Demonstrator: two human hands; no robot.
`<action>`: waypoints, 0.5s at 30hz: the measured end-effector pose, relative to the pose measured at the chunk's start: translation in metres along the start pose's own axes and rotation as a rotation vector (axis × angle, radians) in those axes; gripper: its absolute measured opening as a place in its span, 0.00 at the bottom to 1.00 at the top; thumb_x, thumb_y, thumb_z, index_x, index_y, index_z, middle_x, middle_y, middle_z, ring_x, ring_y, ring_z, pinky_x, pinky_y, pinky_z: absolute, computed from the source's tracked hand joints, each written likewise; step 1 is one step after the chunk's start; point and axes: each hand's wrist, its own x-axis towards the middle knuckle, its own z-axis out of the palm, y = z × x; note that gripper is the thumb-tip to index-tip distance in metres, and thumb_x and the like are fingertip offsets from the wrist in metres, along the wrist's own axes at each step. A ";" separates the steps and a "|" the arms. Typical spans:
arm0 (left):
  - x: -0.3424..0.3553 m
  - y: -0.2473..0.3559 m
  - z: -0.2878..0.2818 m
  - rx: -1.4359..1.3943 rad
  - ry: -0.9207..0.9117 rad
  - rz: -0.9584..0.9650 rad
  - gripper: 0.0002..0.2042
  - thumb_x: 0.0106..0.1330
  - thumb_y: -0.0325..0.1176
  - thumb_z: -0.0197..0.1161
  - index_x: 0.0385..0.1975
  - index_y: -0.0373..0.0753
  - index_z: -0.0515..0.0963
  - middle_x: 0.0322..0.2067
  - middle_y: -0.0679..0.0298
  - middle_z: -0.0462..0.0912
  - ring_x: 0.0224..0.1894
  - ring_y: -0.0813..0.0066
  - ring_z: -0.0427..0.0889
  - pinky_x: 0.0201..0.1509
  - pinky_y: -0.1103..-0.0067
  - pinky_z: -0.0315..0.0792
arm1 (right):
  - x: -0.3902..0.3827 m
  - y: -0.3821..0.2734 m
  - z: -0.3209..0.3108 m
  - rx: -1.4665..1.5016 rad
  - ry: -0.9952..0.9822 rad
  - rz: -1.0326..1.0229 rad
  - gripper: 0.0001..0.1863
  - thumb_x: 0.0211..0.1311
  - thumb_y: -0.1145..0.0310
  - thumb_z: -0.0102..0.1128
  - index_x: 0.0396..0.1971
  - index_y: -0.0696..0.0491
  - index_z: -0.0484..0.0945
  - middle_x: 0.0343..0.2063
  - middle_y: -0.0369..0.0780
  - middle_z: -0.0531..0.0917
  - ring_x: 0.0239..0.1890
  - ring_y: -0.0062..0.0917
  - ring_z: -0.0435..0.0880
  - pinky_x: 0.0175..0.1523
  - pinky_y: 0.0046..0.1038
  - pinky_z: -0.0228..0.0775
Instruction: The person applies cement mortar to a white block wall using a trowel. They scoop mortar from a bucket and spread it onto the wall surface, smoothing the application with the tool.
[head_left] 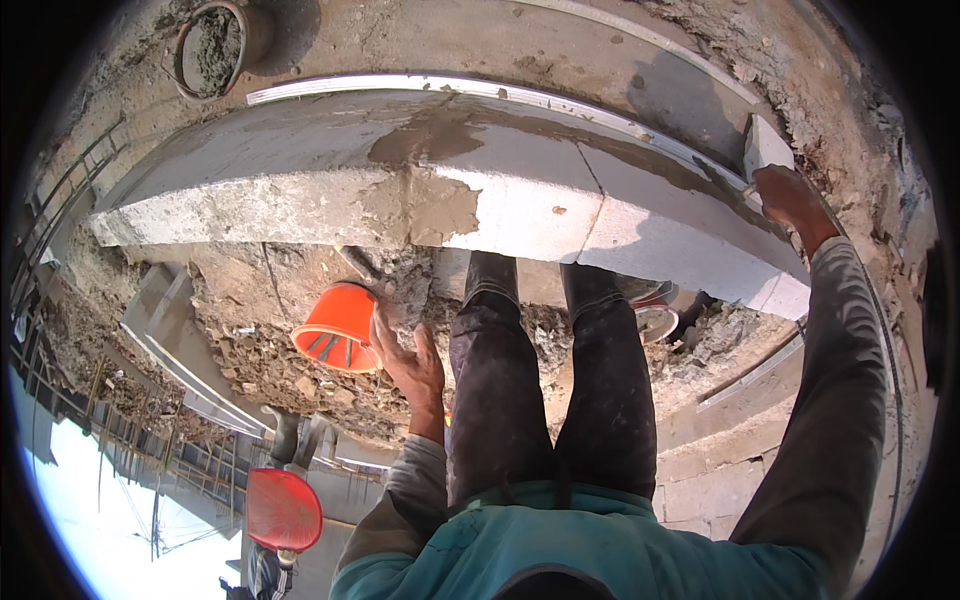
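My left hand (408, 362) is low on the left, its thumb and fingers apart. Its fingertips overlap the edge of a tilted orange bucket (345, 303); I cannot tell whether they touch it. My right hand (792, 203) is closed at the far right end of a pale block wall (530, 215). A white rectangular piece (766, 146) stands just beyond its fingers, and a long white strip (560, 108) along the wall's far edge reaches toward it. Which of these my right hand grips is hidden. Wet grey mortar (435, 205) covers a joint and part of the top.
A bucket of grey mortar (215, 50) stands at the far left. Broken rubble (285, 370) lies below the wall. At the lower left, a person (268, 572) is beside a red bucket-like thing (285, 508). Another container (655, 322) is partly hidden beside my legs.
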 end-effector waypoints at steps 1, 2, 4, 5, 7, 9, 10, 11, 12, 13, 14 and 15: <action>0.030 0.018 -0.015 0.063 0.117 0.078 0.33 0.67 0.37 0.57 0.69 0.32 0.54 0.65 0.41 0.56 0.68 0.47 0.57 0.71 0.60 0.52 | 0.008 -0.011 -0.005 0.047 0.029 -0.034 0.14 0.43 0.79 0.61 0.35 0.59 0.80 0.35 0.50 0.84 0.44 0.44 0.82 0.50 0.38 0.74; 0.062 0.017 -0.029 0.132 0.218 0.145 0.33 0.68 0.39 0.56 0.69 0.33 0.52 0.67 0.42 0.53 0.69 0.47 0.55 0.71 0.59 0.50 | 0.029 -0.033 -0.016 0.073 0.054 -0.063 0.14 0.44 0.79 0.61 0.35 0.59 0.80 0.37 0.51 0.83 0.46 0.43 0.82 0.51 0.38 0.74; 0.126 0.037 -0.057 0.213 0.339 0.280 0.41 0.67 0.49 0.58 0.71 0.34 0.46 0.69 0.39 0.44 0.71 0.44 0.46 0.71 0.56 0.48 | 0.055 -0.106 -0.091 0.168 -0.005 -0.114 0.14 0.47 0.79 0.58 0.37 0.60 0.78 0.41 0.51 0.82 0.49 0.44 0.81 0.52 0.39 0.73; 0.155 0.044 -0.066 0.277 0.372 0.328 0.44 0.66 0.53 0.58 0.72 0.34 0.44 0.69 0.38 0.41 0.72 0.42 0.43 0.71 0.55 0.46 | 0.082 -0.125 -0.100 0.206 0.083 -0.188 0.15 0.48 0.79 0.56 0.39 0.59 0.78 0.43 0.52 0.81 0.48 0.44 0.81 0.51 0.40 0.73; 0.214 0.039 -0.076 0.254 0.334 0.307 0.50 0.62 0.64 0.55 0.72 0.32 0.42 0.69 0.33 0.35 0.73 0.38 0.36 0.72 0.51 0.36 | 0.103 -0.186 -0.158 0.227 0.109 -0.189 0.13 0.48 0.79 0.56 0.37 0.61 0.78 0.40 0.51 0.82 0.47 0.42 0.82 0.49 0.39 0.75; 0.245 0.042 -0.085 0.244 0.258 0.157 0.54 0.59 0.64 0.57 0.71 0.29 0.38 0.69 0.30 0.30 0.72 0.33 0.30 0.72 0.50 0.33 | 0.112 -0.237 -0.217 0.169 0.184 -0.317 0.11 0.47 0.78 0.58 0.34 0.63 0.81 0.37 0.49 0.84 0.40 0.43 0.84 0.42 0.39 0.77; 0.252 0.039 -0.086 0.273 0.227 0.098 0.55 0.59 0.63 0.58 0.70 0.28 0.36 0.69 0.29 0.29 0.72 0.31 0.27 0.71 0.49 0.32 | 0.114 -0.257 -0.234 0.203 0.177 -0.348 0.10 0.47 0.79 0.58 0.32 0.64 0.81 0.36 0.49 0.84 0.40 0.43 0.84 0.42 0.39 0.77; 0.254 0.038 -0.085 0.266 0.208 0.097 0.56 0.58 0.63 0.59 0.70 0.27 0.35 0.68 0.29 0.28 0.71 0.30 0.26 0.71 0.48 0.32 | 0.117 -0.265 -0.240 0.185 0.173 -0.360 0.11 0.46 0.79 0.58 0.33 0.63 0.81 0.37 0.49 0.84 0.41 0.43 0.84 0.43 0.39 0.77; 0.255 0.037 -0.084 0.258 0.191 0.097 0.56 0.58 0.62 0.60 0.70 0.27 0.34 0.68 0.29 0.27 0.71 0.30 0.25 0.71 0.48 0.31 | 0.123 -0.272 -0.247 0.168 0.171 -0.372 0.11 0.46 0.79 0.58 0.33 0.63 0.81 0.37 0.49 0.84 0.41 0.43 0.84 0.43 0.39 0.77; 0.256 0.037 -0.083 0.243 0.175 0.098 0.57 0.57 0.62 0.61 0.70 0.27 0.33 0.68 0.29 0.26 0.71 0.29 0.24 0.71 0.47 0.31 | 0.127 -0.275 -0.252 0.145 0.170 -0.379 0.12 0.46 0.79 0.58 0.34 0.63 0.81 0.38 0.49 0.84 0.42 0.43 0.84 0.43 0.39 0.77; 0.255 0.038 -0.080 0.236 0.158 0.091 0.57 0.56 0.61 0.61 0.70 0.27 0.33 0.68 0.29 0.25 0.71 0.29 0.23 0.70 0.46 0.31 | 0.126 -0.277 -0.251 0.127 0.186 -0.398 0.14 0.46 0.80 0.57 0.37 0.62 0.79 0.39 0.50 0.83 0.42 0.43 0.84 0.45 0.40 0.76; 0.253 0.040 -0.077 0.229 0.142 0.085 0.58 0.56 0.61 0.62 0.70 0.26 0.32 0.68 0.29 0.25 0.71 0.29 0.22 0.70 0.46 0.31 | 0.123 -0.276 -0.246 0.109 0.204 -0.419 0.16 0.47 0.81 0.56 0.40 0.61 0.78 0.39 0.51 0.83 0.43 0.44 0.83 0.47 0.41 0.75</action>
